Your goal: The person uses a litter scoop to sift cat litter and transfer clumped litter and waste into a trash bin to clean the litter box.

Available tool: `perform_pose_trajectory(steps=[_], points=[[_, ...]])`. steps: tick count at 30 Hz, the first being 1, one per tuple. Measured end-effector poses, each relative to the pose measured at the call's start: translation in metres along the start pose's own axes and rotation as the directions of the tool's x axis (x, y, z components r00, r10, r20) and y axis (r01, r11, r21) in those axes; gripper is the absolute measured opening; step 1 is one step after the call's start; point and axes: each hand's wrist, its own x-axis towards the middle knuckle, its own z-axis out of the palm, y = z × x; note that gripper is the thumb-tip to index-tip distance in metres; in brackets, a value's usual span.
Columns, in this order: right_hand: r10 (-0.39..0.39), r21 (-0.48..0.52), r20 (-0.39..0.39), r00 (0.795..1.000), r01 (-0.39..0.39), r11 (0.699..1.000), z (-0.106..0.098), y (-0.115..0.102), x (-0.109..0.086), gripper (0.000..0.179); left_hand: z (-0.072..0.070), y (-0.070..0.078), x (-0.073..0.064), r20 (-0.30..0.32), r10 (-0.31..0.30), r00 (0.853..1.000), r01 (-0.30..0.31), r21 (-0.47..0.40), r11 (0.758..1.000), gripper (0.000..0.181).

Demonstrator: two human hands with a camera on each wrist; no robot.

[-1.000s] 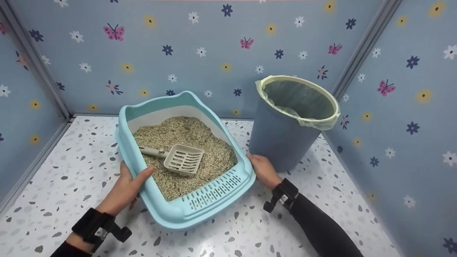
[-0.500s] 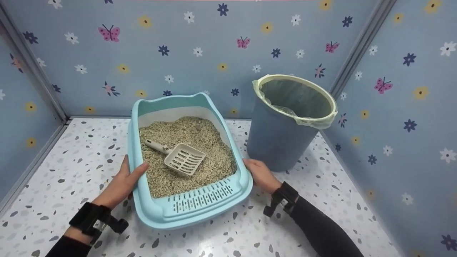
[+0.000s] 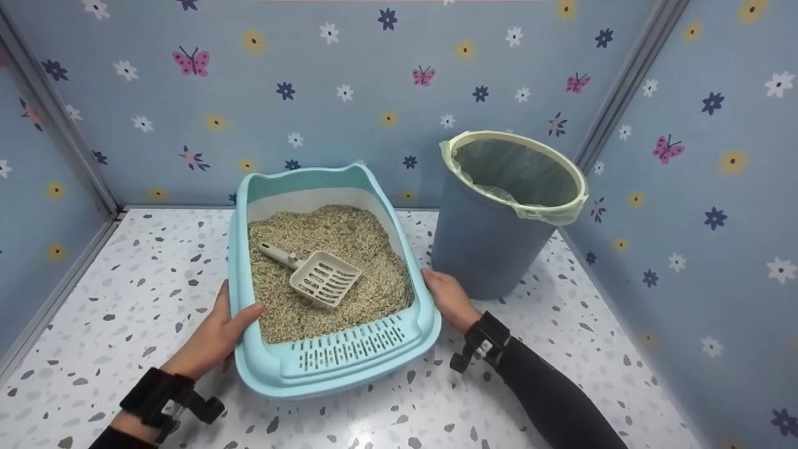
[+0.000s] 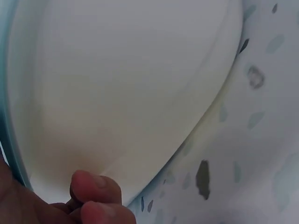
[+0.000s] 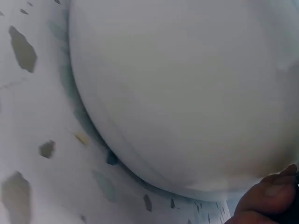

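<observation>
A litter box (image 3: 336, 368) with a light-blue rim and white base stands in the middle of the head view, full of tan litter (image 3: 305, 231). A beige slotted litter scoop (image 3: 325, 278) lies on the litter, its handle toward the upper left. My left hand (image 3: 215, 333) grips the left rim, thumb over the top and the other fingers beneath it. On the opposite side my right hand (image 3: 450, 300) holds the front right corner, its fingers partly hidden under the rim. Both wrist views show curled fingers (image 4: 100, 189) beside the white base (image 5: 182, 93).
A blue-grey trash can (image 3: 489, 243) with a pale yellow liner over its rim stands close behind the right hand. Flower-patterned panels (image 3: 349, 62) enclose the back and both sides. The speckled white surface (image 3: 124, 299) carries box and can.
The litter box has turned clockwise, its back end swinging right, so it now sits straighter. Both hands have kept hold of its rim. The last half second shows only a slight shift.
</observation>
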Motion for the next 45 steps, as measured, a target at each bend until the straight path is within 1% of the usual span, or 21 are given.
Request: perform_pose_trajectory(steps=[2, 3, 6, 12, 16, 18, 21, 25, 29, 32, 39, 45], points=[[0.003, -0.017, -0.022, 1.000, -0.003, 1.000, 0.002, -0.001, -0.004, 0.052, -0.005, -0.001, 0.004, 0.011, 0.000, 1.000, 0.000, -0.004, 1.000, 0.097], [0.004, -0.011, -0.023, 1.000, -0.004, 1.000, 0.003, -0.001, -0.007, 0.052, -0.007, -0.002, 0.006, 0.017, 0.001, 1.000, -0.001, -0.009, 1.000, 0.095], [0.002, -0.027, -0.039, 0.999, -0.003, 1.000, 0.007, -0.002, -0.015, 0.050, -0.013, -0.004, 0.011, 0.036, -0.008, 0.999, 0.008, 0.004, 1.000, 0.092], [-0.062, -0.033, -0.069, 0.996, 0.059, 0.998, 0.009, -0.001, -0.031, 0.046, -0.017, -0.008, 0.018, 0.043, -0.042, 0.998, 0.041, 0.026, 0.999, 0.091], [-0.097, -0.020, -0.082, 0.992, 0.095, 0.995, 0.008, 0.000, -0.038, 0.046, -0.015, -0.008, 0.023, 0.050, -0.022, 0.998, 0.022, -0.004, 1.000, 0.091], [-0.104, -0.017, -0.085, 0.991, 0.103, 0.995, 0.008, 0.000, -0.040, 0.046, -0.014, -0.008, 0.025, 0.056, -0.004, 0.998, 0.005, -0.017, 1.000, 0.090], [-0.113, -0.026, -0.096, 0.989, 0.111, 0.993, 0.007, 0.001, -0.043, 0.044, -0.012, -0.007, 0.026, 0.067, 0.007, 0.998, -0.005, -0.027, 1.000, 0.090], [-0.113, -0.032, -0.114, 0.987, 0.110, 0.993, 0.006, 0.003, -0.045, 0.044, -0.011, -0.005, 0.025, 0.064, -0.008, 0.998, 0.009, -0.016, 1.000, 0.091], [-0.099, -0.007, -0.117, 0.988, 0.099, 0.995, 0.005, 0.005, -0.047, 0.044, -0.009, -0.003, 0.023, 0.059, -0.019, 0.998, 0.020, -0.012, 1.000, 0.091], [-0.093, 0.012, -0.104, 0.990, 0.095, 0.995, 0.004, 0.005, -0.049, 0.045, -0.007, -0.003, 0.023, 0.063, -0.009, 0.998, 0.011, -0.031, 0.999, 0.090], [-0.126, -0.010, -0.085, 0.988, 0.126, 0.992, -0.001, 0.005, -0.053, 0.047, -0.001, -0.004, 0.024, 0.066, 0.037, 0.997, -0.033, -0.051, 0.998, 0.090], [-0.121, -0.019, -0.100, 0.988, 0.120, 0.993, -0.003, 0.005, -0.055, 0.045, 0.002, -0.004, 0.024, 0.069, 0.029, 0.997, -0.025, -0.060, 0.998, 0.092]])
